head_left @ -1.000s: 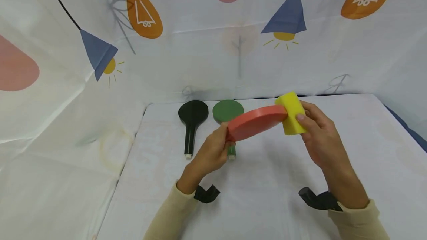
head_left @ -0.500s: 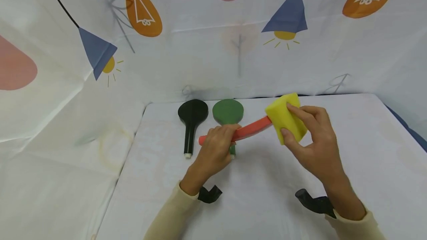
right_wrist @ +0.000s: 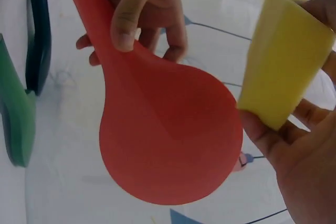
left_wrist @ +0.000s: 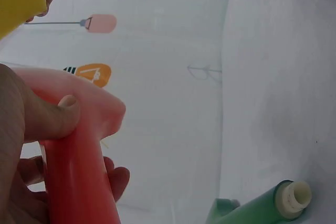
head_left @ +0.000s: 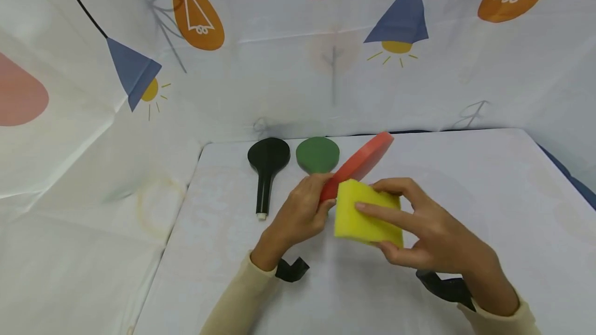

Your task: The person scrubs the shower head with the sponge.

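My left hand (head_left: 298, 216) grips a red paddle (head_left: 365, 156) by its tubular handle. The paddle has a thick, round, flat head, seen tilted and nearly edge-on in the head view. In the left wrist view, a thumb (left_wrist: 58, 119) lies across the neck where handle and head meet. My right hand (head_left: 433, 237) pinches a yellow sponge block (head_left: 363, 216) between thumb and fingers, one finger lying along its broad face. From the head view the sponge overlaps the lower part of the paddle head; the right wrist view puts its corner right at the head's edge (right_wrist: 239, 114).
Behind my left hand, a black paddle (head_left: 268, 156) and a green paddle (head_left: 318, 155) lie side by side on the white-covered table (head_left: 209, 252). Their handles have pale end caps. A white cloth (head_left: 288, 81) printed with lamps and bulbs hangs behind the table's back edge.
The sponge has moved from the far right end of the paddle head to the left and nearer, turning its broad face forward. The paddle has been rolled and its head now points up and right.
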Demonstrator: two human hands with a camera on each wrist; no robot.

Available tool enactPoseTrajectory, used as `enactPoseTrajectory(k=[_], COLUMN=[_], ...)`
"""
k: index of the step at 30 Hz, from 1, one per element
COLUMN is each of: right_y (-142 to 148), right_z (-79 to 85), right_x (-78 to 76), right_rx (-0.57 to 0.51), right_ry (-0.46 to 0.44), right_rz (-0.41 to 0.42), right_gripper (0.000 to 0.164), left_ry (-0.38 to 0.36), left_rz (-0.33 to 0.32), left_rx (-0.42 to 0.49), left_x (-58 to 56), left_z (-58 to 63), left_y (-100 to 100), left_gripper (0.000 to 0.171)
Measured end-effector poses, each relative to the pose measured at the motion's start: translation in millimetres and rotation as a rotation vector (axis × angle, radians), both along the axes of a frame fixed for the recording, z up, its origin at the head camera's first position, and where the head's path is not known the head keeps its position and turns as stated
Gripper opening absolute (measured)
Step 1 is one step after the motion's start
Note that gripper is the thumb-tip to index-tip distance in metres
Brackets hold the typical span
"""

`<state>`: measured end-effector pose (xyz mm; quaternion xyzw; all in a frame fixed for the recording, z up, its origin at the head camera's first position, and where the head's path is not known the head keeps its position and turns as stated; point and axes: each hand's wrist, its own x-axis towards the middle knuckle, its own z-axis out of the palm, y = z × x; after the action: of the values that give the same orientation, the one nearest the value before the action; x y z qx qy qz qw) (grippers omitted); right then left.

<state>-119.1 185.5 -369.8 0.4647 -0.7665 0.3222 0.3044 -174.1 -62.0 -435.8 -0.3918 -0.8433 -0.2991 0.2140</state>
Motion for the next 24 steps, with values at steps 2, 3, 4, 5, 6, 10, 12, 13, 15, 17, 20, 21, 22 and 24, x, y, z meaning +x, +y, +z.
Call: enactPoseTrajectory(k=[2,3,4,5,6,10,12,13,15,17,20,21,22,24], right_y=[1,2,4,7,10,30,37,40,42,41,38,38,37,36], right_z=[1.1,1.9,2.7,3.6,4.2,4.6,3.2,2.6,1.9,1.5,0.4,-0.2,-1.0,-2.8], right_x=[-2.9,-5.0,-7.0,-9.0,-11.3,-19.7,-23.7,-25.2,-27.0,-27.7,-27.9,-27.7,-27.6,-27.4], right_rx=[-0.087,-0.147,-0.204,-0.252,-0.297,-0.378,-0.412,-0.416,-0.414,-0.407,-0.390,-0.381,-0.374,-0.366], right_ry=[0.028,0.043,0.052,0.048,0.029,-0.124,-0.202,-0.230,-0.267,-0.283,-0.287,-0.288,-0.286,-0.286], right_rz=[0.004,-0.023,-0.069,-0.128,-0.183,-0.372,-0.420,-0.441,-0.472,-0.479,-0.461,-0.458,-0.458,-0.457], right_gripper=[0.046,0.048,0.051,0.056,0.060,0.053,0.051,0.053,0.058,0.058,0.060,0.061,0.061,0.062], left_ry=[-0.017,-0.024,-0.030,-0.037,-0.044,-0.113,-0.220,-0.277,-0.391,-0.469,-0.508,-0.511,-0.510,-0.506], left_rz=[-0.009,-0.015,-0.021,-0.029,-0.034,-0.038,-0.034,-0.028,-0.018,-0.007,0.008,0.010,0.013,0.012], left_rx=[0.018,0.026,0.034,0.042,0.047,0.062,0.086,0.102,0.136,0.159,0.144,0.135,0.123,0.102], left_x=[-0.7,-1.3,-1.9,-2.4,-2.8,-2.6,-1.9,-1.6,-1.3,-1.4,-0.5,-0.1,0.4,1.4], left_z=[-0.2,-0.5,-1.0,-1.5,-1.8,-2.0,-1.0,-0.5,0.0,0.1,-0.2,-0.2,0.0,0.0], left_y=[0,0,0,0,1,2,4,5,6,7,8,8,9,10], left_gripper=[0.046,0.046,0.046,0.046,0.046,0.047,0.053,0.057,0.064,0.068,0.067,0.066,0.066,0.064])
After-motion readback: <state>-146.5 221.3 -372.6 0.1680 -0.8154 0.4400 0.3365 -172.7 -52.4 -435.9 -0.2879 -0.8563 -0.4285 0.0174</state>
